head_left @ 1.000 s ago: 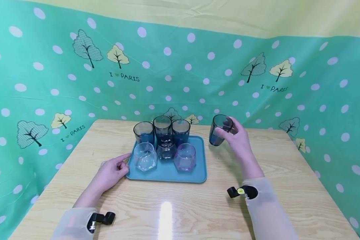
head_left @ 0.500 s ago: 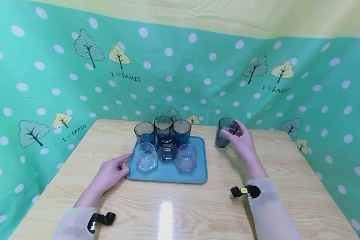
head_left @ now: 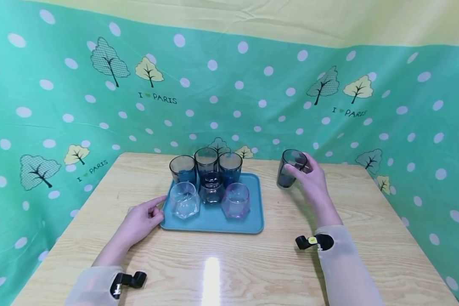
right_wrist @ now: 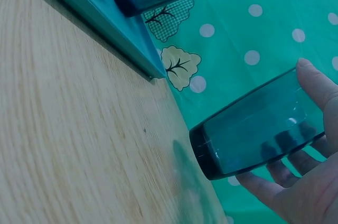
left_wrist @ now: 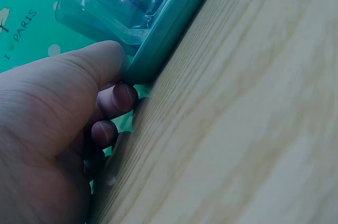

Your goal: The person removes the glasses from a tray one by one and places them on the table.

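"Smoke-blue glass is filling the right hand (head_left: 314, 180), isn't it?"

"Yes, thumb and fingers are gripping the upper part of a tall tumbler (head_left: 284, 173), to the right of the tray (head_left: 210, 226) and well clear of it. I'm not managing to tell whether its base is touching the wooden table (head_left: 260, 263)."

"Why up there?"

"Presumably that grip is leaving the narrower base free."

"And the left hand (head_left: 141, 219)?"

"It's touching the tray's left side near the front corner, its thumb against the rim. Whether it's pinching or merely pressing, I'm unable to tell; I'm guessing it's steadying the tray."

"What about those rows?"

"Three taller dark tumblers (head_left: 183, 171) are standing at the back, three low glasses (head_left: 185, 206) in front. Perhaps that order is sparing the short ones from being hidden."
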{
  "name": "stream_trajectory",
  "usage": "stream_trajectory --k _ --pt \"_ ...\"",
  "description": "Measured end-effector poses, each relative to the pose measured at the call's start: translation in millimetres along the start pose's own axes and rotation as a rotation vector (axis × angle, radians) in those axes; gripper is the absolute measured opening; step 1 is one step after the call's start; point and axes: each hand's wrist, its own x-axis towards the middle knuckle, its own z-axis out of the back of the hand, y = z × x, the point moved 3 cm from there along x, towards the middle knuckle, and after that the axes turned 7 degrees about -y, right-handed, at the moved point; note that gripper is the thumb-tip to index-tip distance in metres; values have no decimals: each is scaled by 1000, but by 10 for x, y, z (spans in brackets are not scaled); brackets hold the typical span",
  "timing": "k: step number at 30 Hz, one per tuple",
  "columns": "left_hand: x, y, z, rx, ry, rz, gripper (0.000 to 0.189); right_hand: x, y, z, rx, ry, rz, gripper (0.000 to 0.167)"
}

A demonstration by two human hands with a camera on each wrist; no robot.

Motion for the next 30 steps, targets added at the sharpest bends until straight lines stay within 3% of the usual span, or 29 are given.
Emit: stream_trajectory --k 7,30 --pt "3 4 -6 -3 2 5 55 27 -54 8 26 8 10 85" --pt "18 33 -10 8 -11 -12 55 75 -132 7 -1 -3 -3 89"
